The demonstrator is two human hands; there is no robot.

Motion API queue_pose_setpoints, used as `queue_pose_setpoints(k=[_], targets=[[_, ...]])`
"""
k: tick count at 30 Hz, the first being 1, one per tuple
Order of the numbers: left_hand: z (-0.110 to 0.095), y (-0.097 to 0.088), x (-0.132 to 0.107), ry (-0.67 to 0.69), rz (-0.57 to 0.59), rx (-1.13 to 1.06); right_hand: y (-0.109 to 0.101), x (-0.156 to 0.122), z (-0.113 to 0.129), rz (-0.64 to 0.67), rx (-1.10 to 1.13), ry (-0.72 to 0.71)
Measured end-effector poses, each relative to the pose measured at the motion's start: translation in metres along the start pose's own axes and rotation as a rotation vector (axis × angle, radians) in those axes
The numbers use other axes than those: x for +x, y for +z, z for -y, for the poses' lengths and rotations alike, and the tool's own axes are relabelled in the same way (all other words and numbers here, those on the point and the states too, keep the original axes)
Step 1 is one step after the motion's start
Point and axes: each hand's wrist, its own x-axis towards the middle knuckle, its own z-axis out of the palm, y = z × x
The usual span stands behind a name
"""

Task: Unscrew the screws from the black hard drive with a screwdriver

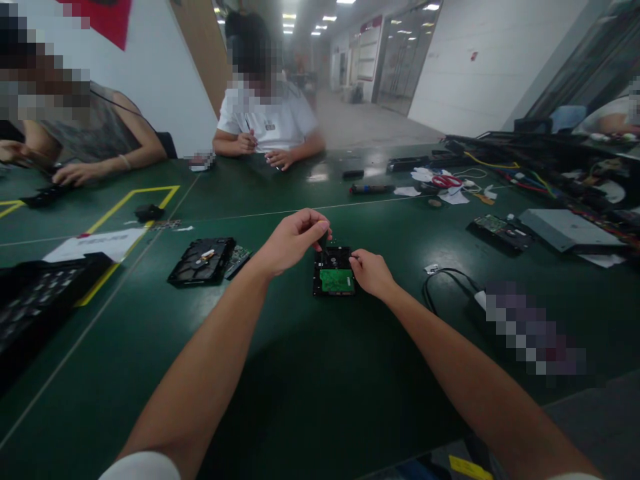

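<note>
A black hard drive with a green circuit board lies flat on the green table in front of me. Above its far part, my left hand is closed around a dark screwdriver, pointing down at the drive. The screwdriver's tip is too small to make out. At the drive's right edge my right hand is closed, thumb and finger gripping the rim. A few tiny parts lie just beyond the drive.
Left of my arm sit a black drive-like part and a small circuit board. A black tray is farther left. On the right are another hard drive, a grey metal box and a cable. Co-workers sit across the table.
</note>
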Motion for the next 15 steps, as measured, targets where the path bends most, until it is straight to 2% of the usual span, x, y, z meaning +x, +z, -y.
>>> queue_pose_setpoints(k=[8, 15], targets=[[-0.001, -0.003, 0.000, -0.025, 0.011, -0.024, 0.001, 0.008, -0.005, -0.015, 0.022, -0.009], [-0.002, -0.003, -0.001, -0.029, 0.016, -0.028, 0.003, 0.001, -0.011, 0.004, 0.096, -0.038]])
